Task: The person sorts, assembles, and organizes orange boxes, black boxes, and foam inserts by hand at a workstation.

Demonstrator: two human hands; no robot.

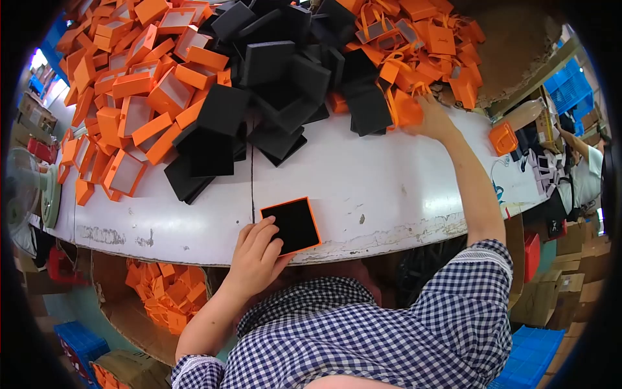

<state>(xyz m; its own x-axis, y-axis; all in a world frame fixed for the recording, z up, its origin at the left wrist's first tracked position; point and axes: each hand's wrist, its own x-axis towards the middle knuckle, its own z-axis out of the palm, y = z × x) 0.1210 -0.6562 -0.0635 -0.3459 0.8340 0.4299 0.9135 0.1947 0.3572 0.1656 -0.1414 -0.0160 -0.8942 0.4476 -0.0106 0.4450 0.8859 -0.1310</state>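
Observation:
My left hand [256, 256] holds a shallow orange box [315, 223] at its left side near the table's front edge. The fingers curl over a black foam insert [295, 227] that fills the box, and the thumb is at the lower edge. My right hand [431, 118] reaches far forward to the heap of orange ribboned pieces [440, 40]. Its fingers are closed on an orange box piece [407, 110], slightly blurred, whose exact shape is partly hidden. Black foam inserts [368, 104] lie just left of that hand.
Orange box trays [133, 117] are heaped at the left, black inserts [269, 65] at the middle back. An orange pouch-like item [503, 138] lies at the right end of the white table [389, 188]. Below stands a carton [120, 311] of orange pieces. Another person [586, 175] is at far right.

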